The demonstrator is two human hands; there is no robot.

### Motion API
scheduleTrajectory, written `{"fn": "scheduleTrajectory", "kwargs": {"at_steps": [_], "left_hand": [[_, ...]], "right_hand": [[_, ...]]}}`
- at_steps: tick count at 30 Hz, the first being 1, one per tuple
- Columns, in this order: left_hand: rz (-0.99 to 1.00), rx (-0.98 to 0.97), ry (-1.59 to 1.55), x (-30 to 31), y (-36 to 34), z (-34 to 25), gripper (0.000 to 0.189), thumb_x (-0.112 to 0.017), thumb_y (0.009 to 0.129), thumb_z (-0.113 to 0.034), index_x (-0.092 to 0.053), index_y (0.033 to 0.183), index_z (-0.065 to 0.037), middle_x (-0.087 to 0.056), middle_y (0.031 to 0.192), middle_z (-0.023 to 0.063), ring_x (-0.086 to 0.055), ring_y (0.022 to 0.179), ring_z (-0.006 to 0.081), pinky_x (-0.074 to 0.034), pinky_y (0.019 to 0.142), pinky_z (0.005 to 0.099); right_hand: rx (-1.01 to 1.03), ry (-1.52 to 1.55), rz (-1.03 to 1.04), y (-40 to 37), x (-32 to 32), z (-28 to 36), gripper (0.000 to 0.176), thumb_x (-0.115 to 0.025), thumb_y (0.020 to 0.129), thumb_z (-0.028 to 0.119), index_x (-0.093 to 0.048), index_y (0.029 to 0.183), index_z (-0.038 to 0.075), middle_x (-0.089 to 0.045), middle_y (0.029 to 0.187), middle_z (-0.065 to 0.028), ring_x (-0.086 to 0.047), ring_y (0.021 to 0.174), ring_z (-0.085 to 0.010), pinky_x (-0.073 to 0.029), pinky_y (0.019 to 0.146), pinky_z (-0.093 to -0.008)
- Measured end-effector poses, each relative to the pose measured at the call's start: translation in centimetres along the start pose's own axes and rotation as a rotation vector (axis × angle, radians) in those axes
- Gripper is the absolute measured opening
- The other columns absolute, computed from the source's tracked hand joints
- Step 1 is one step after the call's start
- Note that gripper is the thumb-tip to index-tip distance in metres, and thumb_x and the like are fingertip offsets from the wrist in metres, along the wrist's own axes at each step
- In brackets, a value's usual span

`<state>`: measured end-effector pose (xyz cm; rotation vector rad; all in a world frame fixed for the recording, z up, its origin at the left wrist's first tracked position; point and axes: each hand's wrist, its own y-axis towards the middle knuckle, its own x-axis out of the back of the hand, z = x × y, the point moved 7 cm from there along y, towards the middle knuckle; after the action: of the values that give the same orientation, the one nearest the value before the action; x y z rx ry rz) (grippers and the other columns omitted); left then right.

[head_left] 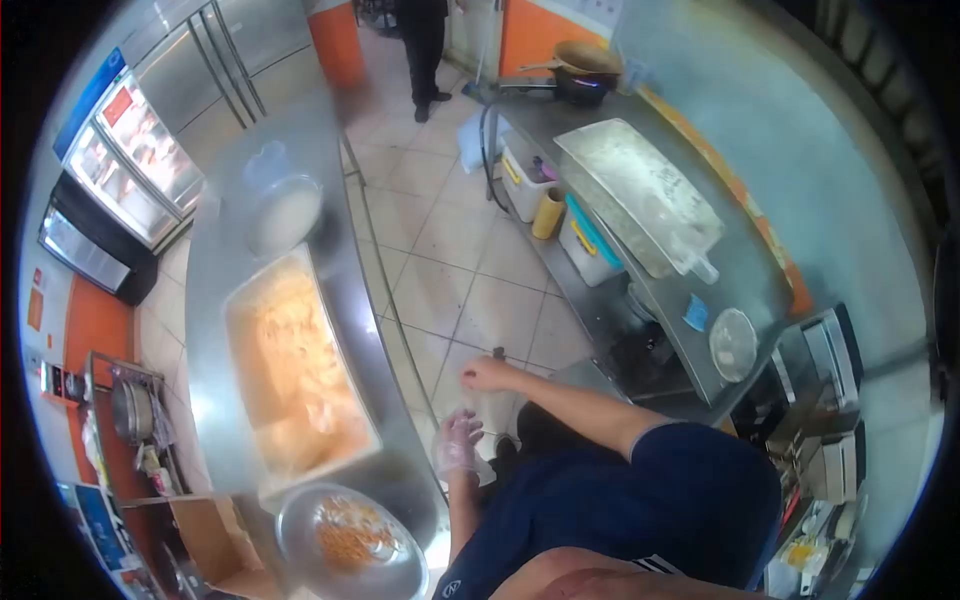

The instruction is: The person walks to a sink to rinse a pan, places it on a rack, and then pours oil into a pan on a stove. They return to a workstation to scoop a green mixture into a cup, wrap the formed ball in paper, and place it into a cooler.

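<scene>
My left hand (460, 442) wears a clear plastic glove and is held above the floor beside the steel table, its fingers apart and holding nothing visible. Just beyond it is my right hand (488, 374), apparently bare, with its fingers pinched together. Something faint and see-through seems to hang below those fingers, too blurred to name. Nearest to the left hand, on the steel table (412, 480), are a large rectangular tub (243, 345) of orange-coated food and a round metal bowl (300, 555) with orange-brown bits in it.
Another bowl (268, 228) with pale contents sits past the tub. To the right, a steel counter (742, 275) carries an upturned metal tray (645, 185), a round lid (733, 345) and a pan (588, 62). Lidded bins (588, 245) stand beneath. Another person (423, 50) stands at the aisle's far end.
</scene>
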<state>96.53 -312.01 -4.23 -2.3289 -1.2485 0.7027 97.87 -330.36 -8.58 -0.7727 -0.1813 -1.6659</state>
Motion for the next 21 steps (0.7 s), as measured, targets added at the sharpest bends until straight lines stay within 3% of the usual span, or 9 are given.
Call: {"fn": "scheduleTrajectory", "kwargs": {"at_steps": [2, 7, 9, 10, 12, 15, 16, 19, 21], "left_hand": [[-0.036, -0.073, -0.055, -1.5, 3.3, -3.0, 0.029, -0.053, 0.092, -0.02, -0.052, 0.117, -0.005, -0.062, 0.105, 0.0108, -0.063, 0.082, 0.0206, -0.053, 0.068, 0.0327], [-0.238, 0.005, -0.083, -3.0, 16.4, -6.2, 0.031, -0.056, 0.091, -0.022, -0.051, 0.116, -0.005, -0.06, 0.108, 0.0116, -0.062, 0.084, 0.0219, -0.052, 0.07, 0.0326], [-0.373, -0.064, -0.062, -4.2, 21.5, -8.7, 0.036, -0.058, 0.087, -0.025, -0.057, 0.115, -0.002, -0.063, 0.105, 0.0129, -0.064, 0.085, 0.0222, -0.053, 0.073, 0.0317], [-0.402, -0.127, -0.042, -5.7, 23.9, -10.5, 0.038, -0.057, 0.088, -0.026, -0.056, 0.117, -0.002, -0.062, 0.107, 0.0129, -0.064, 0.088, 0.022, -0.053, 0.075, 0.0335], [-0.469, -0.087, -0.057, -8.9, 29.1, -13.0, 0.038, -0.056, 0.088, -0.026, -0.055, 0.117, -0.002, -0.062, 0.108, 0.0128, -0.063, 0.089, 0.0219, -0.053, 0.075, 0.0335], [-0.534, -0.024, -0.037, -13.0, 35.3, -16.8, 0.036, -0.056, 0.088, -0.024, -0.055, 0.116, -0.002, -0.062, 0.109, 0.0126, -0.063, 0.088, 0.0219, -0.052, 0.075, 0.0325], [-0.492, -0.013, -0.057, -14.8, 36.8, -18.1, 0.037, -0.057, 0.089, -0.027, -0.053, 0.118, -0.003, -0.061, 0.11, 0.0127, -0.063, 0.089, 0.0233, -0.051, 0.074, 0.0339], [-0.409, 0.04, -0.062, -18.3, 40.8, -20.3, 0.039, -0.058, 0.091, -0.029, -0.05, 0.119, -0.004, -0.06, 0.111, 0.0129, -0.062, 0.089, 0.0246, -0.051, 0.071, 0.036], [-0.469, 0.172, -0.069, -18.9, 43.6, -20.1, 0.04, -0.06, 0.09, -0.03, -0.05, 0.119, -0.005, -0.06, 0.113, 0.0131, -0.062, 0.089, 0.0244, -0.051, 0.071, 0.0358]], "right_hand": [[-0.072, 0.149, 0.128, 5.6, 2.4, -2.5, 0.022, -0.056, 0.085, 0.02, -0.068, 0.092, 0.003, -0.069, 0.08, -0.0093, -0.065, 0.07, -0.0171, -0.051, 0.063, -0.034], [0.007, 0.467, 0.114, 26.7, 12.3, -11.7, 0.018, -0.054, 0.089, 0.017, -0.065, 0.092, 0.004, -0.066, 0.076, -0.006, -0.062, 0.061, -0.0154, -0.049, 0.056, -0.03], [0.009, 0.67, 0.066, 34.7, 20.7, -12.7, 0.017, -0.052, 0.091, 0.017, -0.063, 0.094, 0.005, -0.066, 0.077, -0.0058, -0.06, 0.058, -0.0133, -0.048, 0.05, -0.0282], [-0.139, 0.62, -0.089, 38.7, 25.3, -15.1, 0.02, -0.051, 0.092, 0.021, -0.063, 0.095, 0.005, -0.066, 0.078, -0.0065, -0.06, 0.057, -0.0138, -0.048, 0.049, -0.0272], [-0.233, 1.017, -0.268, 46.4, 34.1, -18.6, 0.025, -0.05, 0.094, 0.029, -0.06, 0.092, 0.006, -0.066, 0.077, -0.007, -0.059, 0.059, -0.0142, -0.046, 0.049, -0.0298], [-0.182, 1.479, -0.688, 57.7, 45.9, -26.9, 0.028, -0.045, 0.097, 0.033, -0.053, 0.101, 0.007, -0.063, 0.081, -0.0109, -0.061, 0.064, -0.0202, -0.049, 0.053, -0.0323], [-0.03, 1.58, -0.856, 59.7, 50.3, -29.1, 0.027, -0.044, 0.098, 0.032, -0.051, 0.104, 0.007, -0.06, 0.083, -0.0119, -0.062, 0.066, -0.0234, -0.051, 0.054, -0.0346], [-0.137, 1.678, -1.19, 60.4, 58.4, -31.7, 0.03, -0.043, 0.099, 0.032, -0.046, 0.107, 0.003, -0.058, 0.084, -0.0139, -0.063, 0.064, -0.0266, -0.053, 0.053, -0.035], [-0.084, 1.604, -1.278, 60.7, 63.0, -32.9, 0.051, -0.039, 0.1, 0.034, -0.026, 0.134, -0.001, -0.05, 0.124, -0.022, -0.063, 0.083, -0.0314, -0.054, 0.063, -0.0364]]}}
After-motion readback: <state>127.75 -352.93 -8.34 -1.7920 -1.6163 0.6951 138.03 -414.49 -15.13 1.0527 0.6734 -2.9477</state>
